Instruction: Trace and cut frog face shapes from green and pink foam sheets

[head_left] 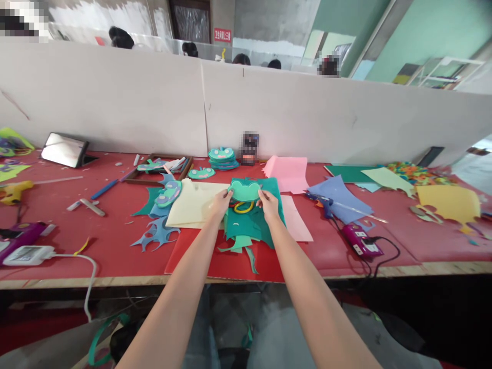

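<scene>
A light green frog-head-shaped felt piece point(245, 191) is stretched level between my two hands. My left hand point(222, 201) pinches its left end, and my right hand point(269, 203) pinches its right end. Just below it shows the yellow handle loop of a pair of scissors point(244, 208), whose blades are out of sight. Dark green felt point(249, 225) lies beneath my hands, with lighter green scraps point(240, 243) at its front edge. To the left of my left hand is a cream felt sheet point(192, 202). Pink felt point(288, 174) lies beyond my right hand.
Finished felt faces point(222, 158) are stacked at the back beside a phone point(249, 148). A wooden tray point(186, 169) stands to their left. On the right lie a blue glue gun point(326, 202), blue felt point(340, 195) and a purple power strip point(361, 241). A white partition point(288, 107) closes off the back.
</scene>
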Motion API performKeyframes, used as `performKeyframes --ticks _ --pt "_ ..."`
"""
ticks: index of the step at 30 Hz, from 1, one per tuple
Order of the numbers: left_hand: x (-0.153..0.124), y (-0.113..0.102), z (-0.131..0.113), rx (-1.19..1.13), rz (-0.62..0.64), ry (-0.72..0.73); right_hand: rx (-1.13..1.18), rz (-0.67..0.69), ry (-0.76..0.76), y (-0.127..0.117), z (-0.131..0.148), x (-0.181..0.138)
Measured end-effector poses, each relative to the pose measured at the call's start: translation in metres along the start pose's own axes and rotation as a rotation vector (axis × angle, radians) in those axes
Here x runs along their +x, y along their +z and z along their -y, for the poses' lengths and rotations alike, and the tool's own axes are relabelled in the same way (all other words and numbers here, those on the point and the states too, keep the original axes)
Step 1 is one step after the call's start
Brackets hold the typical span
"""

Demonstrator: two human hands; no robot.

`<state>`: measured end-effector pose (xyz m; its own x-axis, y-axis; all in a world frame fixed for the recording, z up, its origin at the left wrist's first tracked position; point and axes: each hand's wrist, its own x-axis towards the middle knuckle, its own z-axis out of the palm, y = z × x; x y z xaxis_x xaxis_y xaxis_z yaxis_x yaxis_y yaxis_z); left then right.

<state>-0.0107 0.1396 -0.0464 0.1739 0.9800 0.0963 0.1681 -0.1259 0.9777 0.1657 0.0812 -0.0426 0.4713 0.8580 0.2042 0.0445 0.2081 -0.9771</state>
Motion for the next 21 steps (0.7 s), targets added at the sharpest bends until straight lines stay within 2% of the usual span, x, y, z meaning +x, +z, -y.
performKeyframes --ticks 6,13,21 --pt "-0.0003 -0.0005 -0.0003 0.028 -0.002 0.009 0.0 0.013 -0.008 0.0013 0.0027 -0.0014" --pt "0.0007 -0.0008 0.0009 0.038 0.002 0.011 -0.034 0.096 -0.014 0.0025 0.0021 -0.0022" --pt "-0.001 -0.0004 -0.0015 0.065 -0.017 0.06 0.029 0.087 0.003 0.0025 0.0021 -0.0017"
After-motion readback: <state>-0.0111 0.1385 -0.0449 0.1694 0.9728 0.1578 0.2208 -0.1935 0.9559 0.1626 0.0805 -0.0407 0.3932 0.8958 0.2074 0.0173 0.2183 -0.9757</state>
